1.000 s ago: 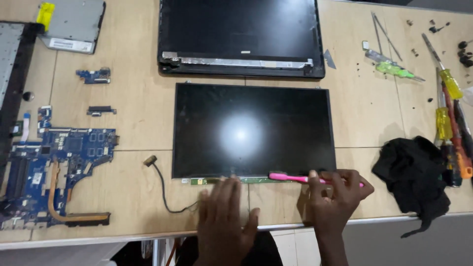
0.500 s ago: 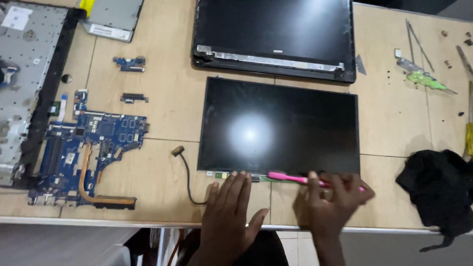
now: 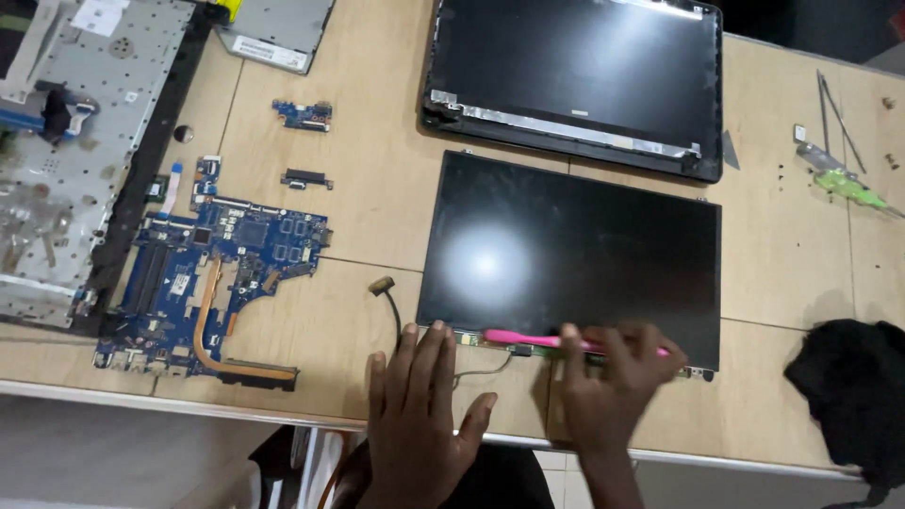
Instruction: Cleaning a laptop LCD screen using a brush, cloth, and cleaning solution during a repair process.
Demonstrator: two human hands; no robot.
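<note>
Pink tool (image 3: 537,340) clamped in right hand (image 3: 608,386) grip at screen panel (image 3: 575,250) bottom edge, left hand (image 3: 419,405) flat, fingers apart

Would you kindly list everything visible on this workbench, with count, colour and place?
bare laptop display panel: 1, black, glossy, table centre
laptop lid shell: 1, black, behind the panel
blue motherboard with copper heat pipe: 1, left of the panel
small circuit boards: 2, blue and dark, behind the motherboard
silver laptop base chassis: 1, far left
black cloth: 1, right edge
green-handled tool: 1, far right
pink tool: 1, at the panel's near edge
wooden table: 1, light brown
left hand: flat on the table
right hand: on the pink tool
</note>
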